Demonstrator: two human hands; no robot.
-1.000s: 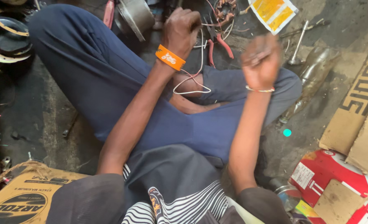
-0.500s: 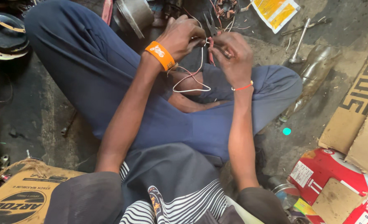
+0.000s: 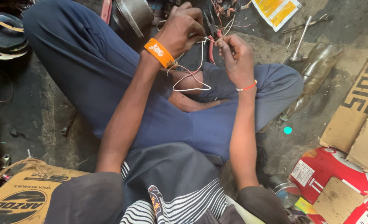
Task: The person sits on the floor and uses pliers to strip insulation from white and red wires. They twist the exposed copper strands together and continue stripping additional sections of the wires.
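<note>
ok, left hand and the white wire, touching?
Touching. The head view shows the left hand pinching the white wire at its fingertips, the wire looping down below the orange wristband.

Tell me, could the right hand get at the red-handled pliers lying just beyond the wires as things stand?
Probably yes. The right hand is pinching the white wire right beside the red-handled pliers, with nothing between them. It would need to let go of the wire first, since its fingers are busy.

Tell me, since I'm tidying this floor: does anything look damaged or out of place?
Yes. A clear plastic bottle lies crushed on the floor right of the knee, and torn cardboard litters that side. Both hands pinch a thin white wire.
</note>
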